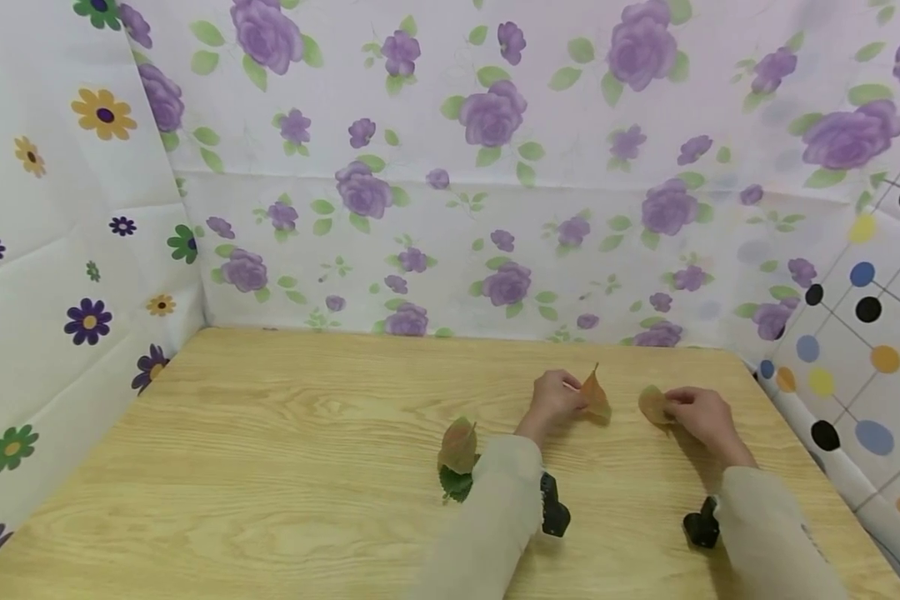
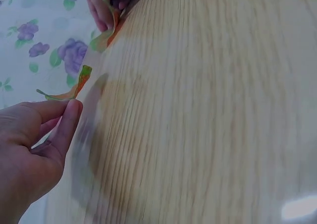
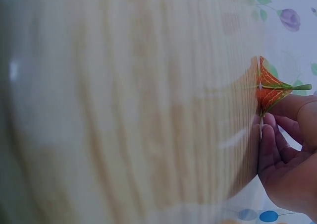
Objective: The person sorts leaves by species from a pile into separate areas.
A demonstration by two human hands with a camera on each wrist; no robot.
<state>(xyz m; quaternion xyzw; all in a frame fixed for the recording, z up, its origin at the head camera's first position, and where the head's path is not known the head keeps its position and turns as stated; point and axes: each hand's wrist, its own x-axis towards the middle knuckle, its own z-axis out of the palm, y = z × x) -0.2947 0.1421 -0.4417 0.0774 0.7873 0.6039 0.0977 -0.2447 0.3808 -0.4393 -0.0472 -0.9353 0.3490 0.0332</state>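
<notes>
Between thumb and fingertips my left hand (image 1: 558, 398) pinches an orange leaf (image 1: 595, 400) whose stem points up in the head view. The left wrist view shows this leaf (image 2: 74, 89) curled, with a green tip, held above the table. To the right, my right hand (image 1: 701, 415) pinches a yellow-green leaf (image 1: 652, 404) by its edge, low at the tabletop. In the right wrist view that leaf (image 3: 272, 86) shows an orange-red face with pale veins and a green stem. Beside my left sleeve, a brownish-green leaf (image 1: 458, 447) overlaps a dark green leaf (image 1: 456, 483), partly hidden.
The wooden table (image 1: 270, 450) ends at a back wall hung with purple-flowered cloth (image 1: 435, 250). Another flowered cloth (image 1: 82, 250) stands at the left, and a dotted cloth (image 1: 870, 375) at the right. Black wrist devices (image 1: 553, 506) sit at both sleeves.
</notes>
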